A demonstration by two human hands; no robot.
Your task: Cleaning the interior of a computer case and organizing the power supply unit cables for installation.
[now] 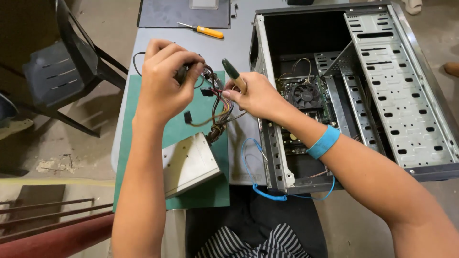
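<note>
A: Position of the case (382, 71)?

B: On the table (239, 43), right side, lying open — fan (306, 94) inside, near its left wall.

A: And the mat (201, 191)?

B: On the table's left half. The power supply box (189, 165) rests on it, near the front edge. Cable bundle (220, 112) rises from behind the box, between left hand (165, 81) and right hand (256, 95).

A: Tools?

B: One screwdriver (205, 31) at the far edge, behind the hands — another (234, 75) in the right hand. Chair (62, 67) stands left of the table. Coiled cord (263, 191) hangs over the front edge, just left of the case.
</note>
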